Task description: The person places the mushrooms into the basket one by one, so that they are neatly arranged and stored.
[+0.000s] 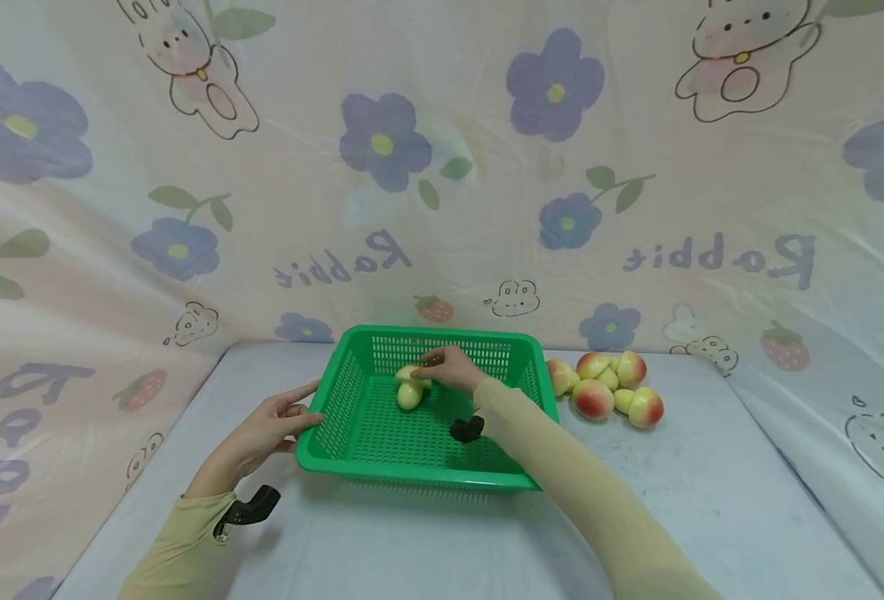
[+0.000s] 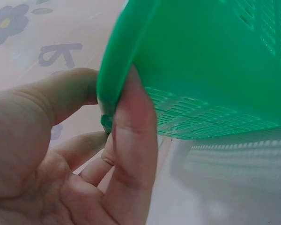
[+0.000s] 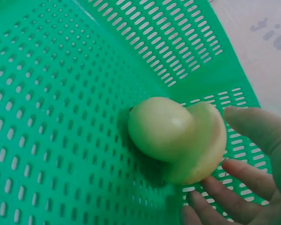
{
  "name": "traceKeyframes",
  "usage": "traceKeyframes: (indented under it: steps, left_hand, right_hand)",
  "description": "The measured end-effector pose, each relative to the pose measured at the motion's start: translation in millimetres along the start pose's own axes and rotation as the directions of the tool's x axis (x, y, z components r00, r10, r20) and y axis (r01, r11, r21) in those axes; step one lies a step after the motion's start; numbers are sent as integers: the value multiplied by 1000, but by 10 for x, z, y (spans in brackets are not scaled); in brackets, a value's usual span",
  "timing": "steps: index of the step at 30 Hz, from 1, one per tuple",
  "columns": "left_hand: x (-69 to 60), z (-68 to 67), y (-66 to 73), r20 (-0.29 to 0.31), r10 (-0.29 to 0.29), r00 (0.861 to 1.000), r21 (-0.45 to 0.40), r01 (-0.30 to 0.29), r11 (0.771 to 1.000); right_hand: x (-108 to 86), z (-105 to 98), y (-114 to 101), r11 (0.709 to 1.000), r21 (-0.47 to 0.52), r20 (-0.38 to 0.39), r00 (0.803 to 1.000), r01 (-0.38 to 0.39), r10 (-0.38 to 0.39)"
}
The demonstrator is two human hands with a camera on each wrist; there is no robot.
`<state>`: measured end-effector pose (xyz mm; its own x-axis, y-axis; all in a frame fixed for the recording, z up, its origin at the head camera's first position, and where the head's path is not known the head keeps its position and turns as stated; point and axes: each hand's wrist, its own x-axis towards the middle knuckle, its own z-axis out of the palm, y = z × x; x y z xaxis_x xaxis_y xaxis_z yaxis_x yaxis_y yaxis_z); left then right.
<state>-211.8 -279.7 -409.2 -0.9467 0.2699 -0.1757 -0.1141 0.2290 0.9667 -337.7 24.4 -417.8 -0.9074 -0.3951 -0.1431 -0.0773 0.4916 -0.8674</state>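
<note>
My left hand [image 1: 265, 433] pinches the left rim of a green plastic basket [image 1: 419, 477]. In the left wrist view, the thumb and index finger stand on either side of that rim, with other fingers below. My right hand [image 1: 451, 369] is inside the basket, near its back wall. Its thumb and fingertips hold the edge of a pale yellow-green fruit [image 3: 210, 154]. Against this fruit lies another rounded pale part [image 3: 159, 126] with a dark tip; whether it is a separate fruit I cannot tell. The right palm is partly cut off in the right wrist view.
Several red-and-yellow fruits [image 1: 593, 400] with narrow pale ends lie grouped on the white table [image 1: 412, 550], right of the basket. A printed cloth [image 1: 471, 208] hangs behind and along the sides. Black wrist devices [image 1: 250, 506] are strapped over both sleeves.
</note>
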Motion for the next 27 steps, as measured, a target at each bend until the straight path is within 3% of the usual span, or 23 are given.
traceKeyframes:
  steps: [9, 16, 27]
  left_hand:
    - [-13, 15, 1, -6, 0, 1000, 29, 0, 1000]
    - [-36, 9, 13, 8, 4, 1000, 33, -4, 999]
    - [-25, -10, 22, 18, -2, 1000, 39, 1, 999]
  right_hand:
    - [-69, -145, -103, 991, 126, 19, 999, -47, 45]
    - [-151, -279, -229, 994, 91, 43, 998, -54, 50]
    - [-273, -602, -275, 984, 171, 118, 993, -43, 23]
